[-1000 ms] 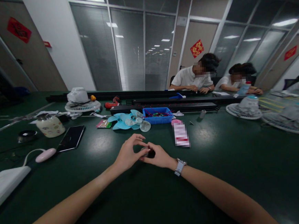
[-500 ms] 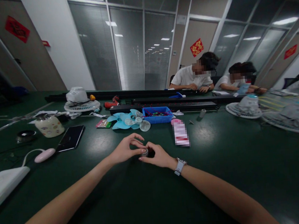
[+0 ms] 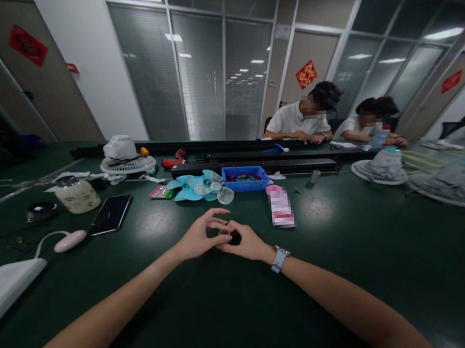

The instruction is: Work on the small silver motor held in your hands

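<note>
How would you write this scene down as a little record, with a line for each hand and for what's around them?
Left hand: thumb and fingers at a small part, mostly hidden
Right hand: thumb and fingers about the same part; watch on the wrist
Beyond the hands: blue fan blades, blue tray with wires inside
To the left: phone, jar
Table: dark green
Across it: two people in white tops

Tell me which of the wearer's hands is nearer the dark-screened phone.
Left. The left hand is to the right of the phone; the right hand is farther right, beyond the left one.
</note>
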Action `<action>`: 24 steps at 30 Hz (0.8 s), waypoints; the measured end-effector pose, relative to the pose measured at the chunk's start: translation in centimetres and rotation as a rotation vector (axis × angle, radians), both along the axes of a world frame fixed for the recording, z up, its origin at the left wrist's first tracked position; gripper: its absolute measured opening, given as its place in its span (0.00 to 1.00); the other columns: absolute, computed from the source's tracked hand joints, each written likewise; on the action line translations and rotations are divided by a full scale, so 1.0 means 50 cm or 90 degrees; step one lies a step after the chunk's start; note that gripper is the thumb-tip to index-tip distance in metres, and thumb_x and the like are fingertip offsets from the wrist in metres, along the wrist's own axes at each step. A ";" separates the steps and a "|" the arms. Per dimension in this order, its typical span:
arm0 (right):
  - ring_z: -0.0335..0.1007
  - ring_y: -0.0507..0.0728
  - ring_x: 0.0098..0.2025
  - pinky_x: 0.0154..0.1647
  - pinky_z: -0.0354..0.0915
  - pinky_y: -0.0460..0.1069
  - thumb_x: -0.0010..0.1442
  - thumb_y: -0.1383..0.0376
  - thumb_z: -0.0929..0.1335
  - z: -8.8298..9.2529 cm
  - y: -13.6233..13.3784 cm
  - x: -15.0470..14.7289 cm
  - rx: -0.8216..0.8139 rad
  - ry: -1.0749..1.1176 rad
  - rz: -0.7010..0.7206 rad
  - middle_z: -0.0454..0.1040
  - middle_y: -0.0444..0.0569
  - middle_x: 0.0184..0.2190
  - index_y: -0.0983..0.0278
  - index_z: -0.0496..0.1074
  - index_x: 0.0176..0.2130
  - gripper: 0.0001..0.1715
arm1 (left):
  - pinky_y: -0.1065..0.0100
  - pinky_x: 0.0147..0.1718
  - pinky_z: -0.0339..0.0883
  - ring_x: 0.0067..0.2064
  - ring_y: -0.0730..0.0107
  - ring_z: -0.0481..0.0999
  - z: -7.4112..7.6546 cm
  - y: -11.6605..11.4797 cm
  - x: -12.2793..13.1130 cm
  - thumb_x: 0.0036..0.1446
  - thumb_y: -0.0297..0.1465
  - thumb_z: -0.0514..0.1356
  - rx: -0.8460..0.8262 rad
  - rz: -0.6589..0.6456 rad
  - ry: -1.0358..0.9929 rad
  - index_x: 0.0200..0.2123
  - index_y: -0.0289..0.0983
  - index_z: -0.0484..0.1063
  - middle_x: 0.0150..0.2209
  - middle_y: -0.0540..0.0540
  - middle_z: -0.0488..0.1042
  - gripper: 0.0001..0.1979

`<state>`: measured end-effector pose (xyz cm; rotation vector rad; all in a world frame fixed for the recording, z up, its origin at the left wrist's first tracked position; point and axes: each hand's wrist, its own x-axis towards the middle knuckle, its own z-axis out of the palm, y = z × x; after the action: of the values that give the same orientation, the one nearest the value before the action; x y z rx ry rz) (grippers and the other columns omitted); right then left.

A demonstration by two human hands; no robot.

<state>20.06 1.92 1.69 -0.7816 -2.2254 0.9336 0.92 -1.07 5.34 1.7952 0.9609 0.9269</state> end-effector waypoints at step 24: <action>0.65 0.53 0.32 0.31 0.59 0.47 0.54 0.54 0.73 -0.005 0.002 0.000 0.017 -0.004 -0.012 0.70 0.43 0.32 0.62 0.65 0.37 0.20 | 0.55 0.50 0.68 0.45 0.59 0.80 0.007 0.003 -0.006 0.52 0.34 0.67 0.073 0.067 0.065 0.52 0.38 0.64 0.39 0.45 0.81 0.26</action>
<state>20.04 2.04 1.45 -0.7928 -2.2272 0.8930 0.63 -0.93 5.67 1.9188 1.0952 0.9795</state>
